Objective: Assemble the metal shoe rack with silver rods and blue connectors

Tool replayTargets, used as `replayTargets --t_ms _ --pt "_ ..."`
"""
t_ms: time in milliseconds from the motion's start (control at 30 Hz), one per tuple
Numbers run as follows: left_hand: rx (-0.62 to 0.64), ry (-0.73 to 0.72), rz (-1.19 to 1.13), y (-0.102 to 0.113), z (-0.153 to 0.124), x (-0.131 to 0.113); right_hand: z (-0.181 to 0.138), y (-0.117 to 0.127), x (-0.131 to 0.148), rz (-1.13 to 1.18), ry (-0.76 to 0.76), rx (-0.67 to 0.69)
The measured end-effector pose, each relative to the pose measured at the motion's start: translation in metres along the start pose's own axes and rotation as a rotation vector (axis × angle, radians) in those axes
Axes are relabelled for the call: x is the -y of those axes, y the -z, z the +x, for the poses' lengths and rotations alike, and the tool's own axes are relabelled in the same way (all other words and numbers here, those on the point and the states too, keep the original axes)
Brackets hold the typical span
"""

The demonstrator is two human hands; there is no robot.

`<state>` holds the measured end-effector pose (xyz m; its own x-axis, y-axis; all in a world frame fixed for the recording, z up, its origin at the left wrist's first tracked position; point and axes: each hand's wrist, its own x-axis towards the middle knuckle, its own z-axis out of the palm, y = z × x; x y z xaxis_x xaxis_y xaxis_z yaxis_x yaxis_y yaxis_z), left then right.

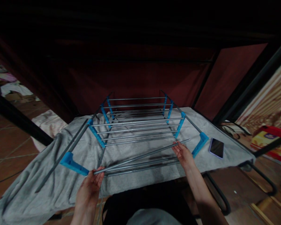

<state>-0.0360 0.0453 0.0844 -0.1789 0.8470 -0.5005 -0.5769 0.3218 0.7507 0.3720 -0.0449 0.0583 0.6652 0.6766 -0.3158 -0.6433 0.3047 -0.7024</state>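
Note:
A thin metal rod (140, 156) slants between my hands, its right end higher in the view. My left hand (90, 184) pinches its left end close to the front left blue bracket (74, 164). Fingers of my right hand (184, 153) close on the rod near its other end, beside the front right blue bracket (200, 143). Both brackets belong to a rack frame with grey side tubes, more blue brackets and several crossbars (140, 128) behind. Further rods lie just below the held one. Whether its left tip touches the bracket is hidden by my fingers.
The frame stands on a grey blanket (49, 197) over a low surface. A grey tube (50, 173) lies at left. To the right are a phone (216, 148), bent dark metal tubing (216, 190) and a red-yellow box (270, 142). A dark red panel (135, 78) closes the back.

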Motion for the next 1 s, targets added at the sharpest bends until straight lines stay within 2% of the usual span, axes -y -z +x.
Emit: replayTargets --t_ms 467,800,1000 --pt "-0.027 -0.020 0.019 -0.0015 -0.0001 0.0002 0.0010 0.0028 -0.0005 -0.005 -0.003 0.019" --pt "0.003 0.044 0.009 -0.0090 -0.0063 -0.0060 -0.0013 0.0065 -0.0015 0.013 0.011 0.059" --pt "0.018 0.006 0.000 -0.0049 0.0001 0.0007 -0.0021 0.0067 -0.0009 0.021 0.012 0.052"
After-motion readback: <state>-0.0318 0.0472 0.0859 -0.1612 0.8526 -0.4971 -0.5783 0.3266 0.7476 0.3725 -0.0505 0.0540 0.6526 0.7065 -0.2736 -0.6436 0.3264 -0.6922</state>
